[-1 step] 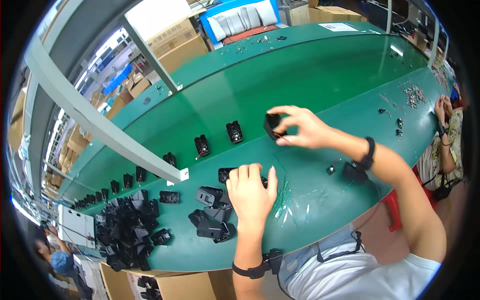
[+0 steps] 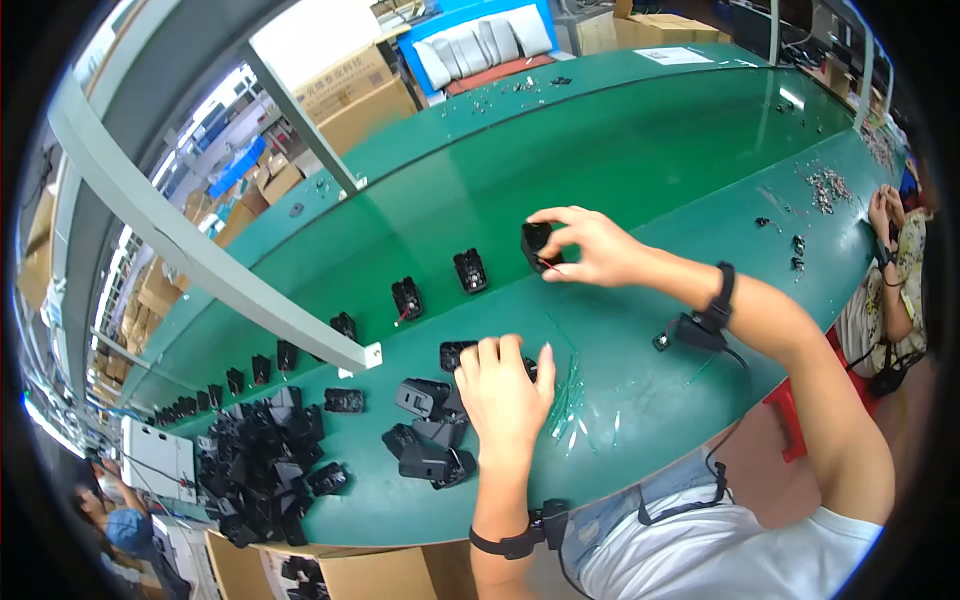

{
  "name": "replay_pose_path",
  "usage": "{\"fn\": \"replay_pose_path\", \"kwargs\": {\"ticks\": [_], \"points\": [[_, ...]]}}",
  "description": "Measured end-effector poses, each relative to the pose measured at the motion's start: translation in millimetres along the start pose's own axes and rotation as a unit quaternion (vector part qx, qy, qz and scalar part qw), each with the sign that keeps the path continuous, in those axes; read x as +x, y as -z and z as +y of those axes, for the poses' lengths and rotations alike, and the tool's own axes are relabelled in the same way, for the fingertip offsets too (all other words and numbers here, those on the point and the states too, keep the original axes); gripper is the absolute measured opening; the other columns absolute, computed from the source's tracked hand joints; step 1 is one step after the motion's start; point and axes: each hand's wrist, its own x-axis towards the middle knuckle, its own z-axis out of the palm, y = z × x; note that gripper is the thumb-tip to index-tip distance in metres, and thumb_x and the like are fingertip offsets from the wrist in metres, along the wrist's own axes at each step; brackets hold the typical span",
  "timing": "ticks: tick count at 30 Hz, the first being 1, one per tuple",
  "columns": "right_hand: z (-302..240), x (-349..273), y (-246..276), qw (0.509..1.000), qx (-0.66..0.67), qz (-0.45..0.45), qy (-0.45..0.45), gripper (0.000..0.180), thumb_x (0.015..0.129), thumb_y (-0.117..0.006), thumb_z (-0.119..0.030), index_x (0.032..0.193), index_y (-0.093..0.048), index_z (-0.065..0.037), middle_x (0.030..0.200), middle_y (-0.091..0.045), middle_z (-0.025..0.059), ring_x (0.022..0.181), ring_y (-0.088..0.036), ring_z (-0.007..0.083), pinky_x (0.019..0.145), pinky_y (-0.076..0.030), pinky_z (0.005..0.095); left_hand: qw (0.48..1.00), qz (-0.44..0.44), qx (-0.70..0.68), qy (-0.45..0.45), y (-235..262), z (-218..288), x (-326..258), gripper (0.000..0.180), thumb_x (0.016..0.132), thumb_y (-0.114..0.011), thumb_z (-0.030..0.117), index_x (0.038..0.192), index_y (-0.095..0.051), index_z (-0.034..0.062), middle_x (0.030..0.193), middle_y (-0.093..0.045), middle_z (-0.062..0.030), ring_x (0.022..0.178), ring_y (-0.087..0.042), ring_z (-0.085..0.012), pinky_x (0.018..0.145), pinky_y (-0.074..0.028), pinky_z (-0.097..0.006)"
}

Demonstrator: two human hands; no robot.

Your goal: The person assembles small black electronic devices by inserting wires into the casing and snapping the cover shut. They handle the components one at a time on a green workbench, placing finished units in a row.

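Reaching out over the green table (image 2: 640, 150), the right hand (image 2: 590, 245) pinches a small black plastic part (image 2: 535, 243) between thumb and fingertips, the fingers closed on its right side. That part stands at the far end of a row of like black parts (image 2: 470, 270) set upright, spaced apart, along the middle of the table and running toward its left end. The left hand (image 2: 503, 390) lies palm down near the table's near edge, its fingers together and curled over another black part (image 2: 455, 353), of which only the left end shows; whether they grip it or merely rest on it cannot be told. Just left of this hand sits a small cluster of loose black parts (image 2: 425, 430), and a large heap of the same parts (image 2: 255, 460) crowds the near left corner. Small metal pieces (image 2: 825, 185) are scattered toward the right end, where another person's hand (image 2: 882, 205) rests at the edge. Both wrists wear dark bands.
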Motion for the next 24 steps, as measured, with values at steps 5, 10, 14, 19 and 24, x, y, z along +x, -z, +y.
{"fn": "replay_pose_path", "kwargs": {"ticks": [5, 10, 14, 19, 24], "points": [[51.9, 54.3, -46.2, 0.987, -0.14, -0.082, 0.011, 0.025, 0.072, -0.084, -0.025, 0.087, -0.074, -0.008, 0.132, -0.058, 0.0174, 0.122, -0.053, 0.0361, 0.104, -0.045, 0.0448, 0.987, -0.139, 0.074, 0.036, 13.2, -6.5, -6.1, 0.062, 0.071, -0.08, 0.053, 0.109, -0.067, 0.0046, 0.111, -0.063, -0.0158, 0.107, -0.056, -0.0343, 0.091, -0.043, -0.046], [58.9, 51.3, -49.4, 0.968, -0.191, -0.16, -0.003, 0.037, 0.07, -0.084, -0.03, 0.101, -0.074, -0.012, 0.142, -0.05, 0.0143, 0.131, -0.044, 0.0352, 0.106, -0.044, 0.0464, 0.969, -0.222, 0.112, 0.005, 9.2, 1.1, -13.5, 0.063, 0.066, -0.085, 0.046, 0.112, -0.067, 0.0072, 0.108, -0.068, -0.0135, 0.109, -0.058, -0.0322, 0.098, -0.037, -0.052], [51.8, 32.1, -14.3, 0.984, -0.119, -0.133, 0.008, 0.05, 0.076, -0.08, -0.031, 0.119, -0.067, -0.01, 0.144, -0.047, 0.0167, 0.13, -0.047, 0.0365, 0.107, -0.043, 0.0461, 0.975, -0.194, 0.109, -0.01, 0.1, -7.2, -11.6, 0.041, 0.072, -0.082, 0.03, 0.104, -0.07, 0.0071, 0.097, -0.072, -0.013, 0.107, -0.059, -0.0312, 0.102, -0.033, -0.053], [17.5, -54.6, 64.2, 0.965, 0.005, -0.262, -0.018, 0.04, 0.079, -0.078, -0.025, 0.112, -0.067, -0.006, 0.104, -0.07, 0.0129, 0.09, -0.069, 0.0287, 0.079, -0.056, 0.0407, 0.994, -0.113, 0.011, -0.01, -2.9, 1.4, -11.5, 0.024, 0.08, -0.076, 0.02, 0.099, -0.071, 0.0066, 0.097, -0.071, -0.0126, 0.112, -0.06, -0.0295, 0.107, -0.031, -0.058], [-26.6, -130.6, 76.3, 0.966, -0.014, -0.257, -0.005, 0.038, 0.079, -0.077, -0.016, 0.115, -0.067, -0.011, 0.115, -0.064, 0.0076, 0.103, -0.064, 0.0284, 0.09, -0.054, 0.04, 0.967, -0.069, -0.247, 0.006, -7.4, 22.3, -3.8, 0.022, 0.091, -0.068, 0.017, 0.105, -0.063, 0.0021, 0.09, -0.067, -0.0148, 0.085, -0.066, -0.0292, 0.081, -0.051, -0.041]]}}
